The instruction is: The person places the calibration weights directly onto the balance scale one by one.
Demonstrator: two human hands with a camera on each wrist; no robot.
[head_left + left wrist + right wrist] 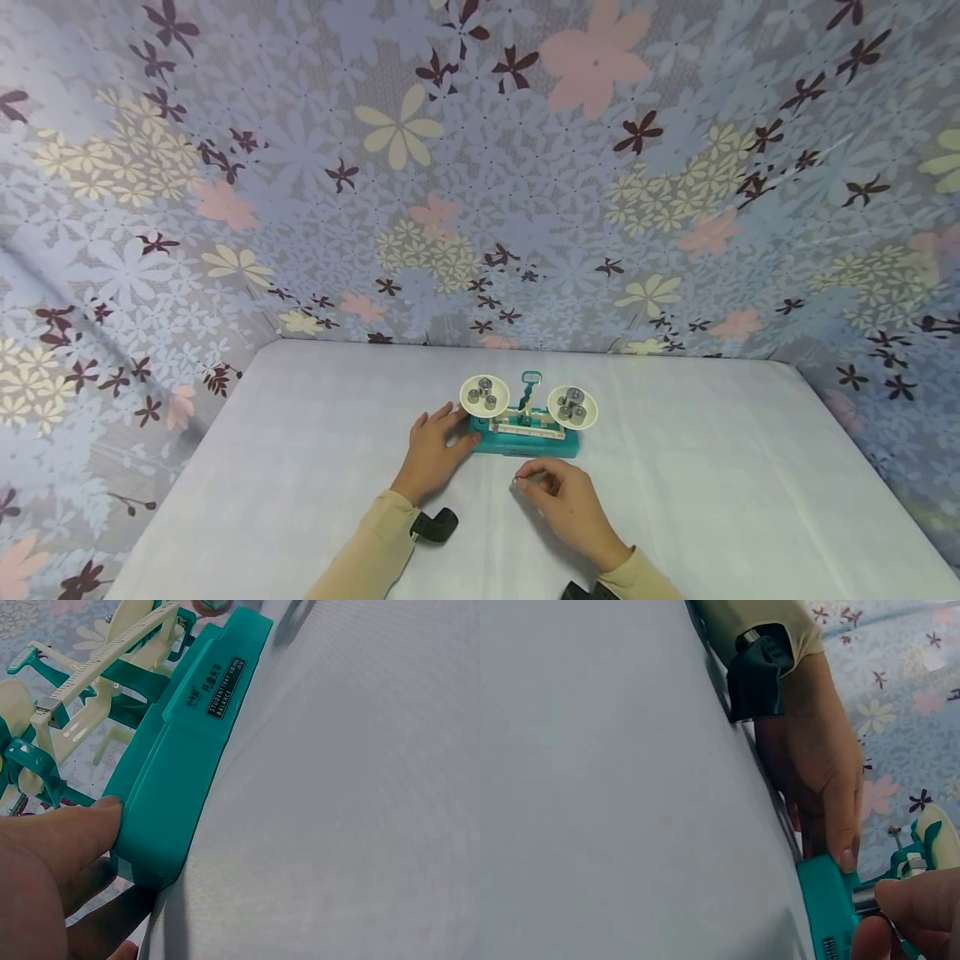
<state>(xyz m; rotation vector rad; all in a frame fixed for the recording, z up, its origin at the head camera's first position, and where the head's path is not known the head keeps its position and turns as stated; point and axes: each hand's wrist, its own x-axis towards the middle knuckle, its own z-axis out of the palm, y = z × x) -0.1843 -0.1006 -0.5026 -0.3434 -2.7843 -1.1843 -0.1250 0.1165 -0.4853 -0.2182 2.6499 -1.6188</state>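
Note:
A teal tray balance [525, 444] with two cream pans stands on the white-covered table. Three metal weights lie in its left pan [469, 407], and several more sit in the right pan [592, 414]. My left hand [431, 452] holds the left end of the base; in the left wrist view the thumb [90, 821] lies on one side and fingers reach round the other. Just in front of the base, my right hand [566, 504] pinches a small silver metal weight [865, 899] between thumb and fingertips. In the head view that weight looks tiny.
The white tablecloth [735, 483] spreads out around the balance. Behind the table rises a floral-patterned cloth wall [525, 208], and it continues at both sides. Each wrist carries a black camera mount [437, 526].

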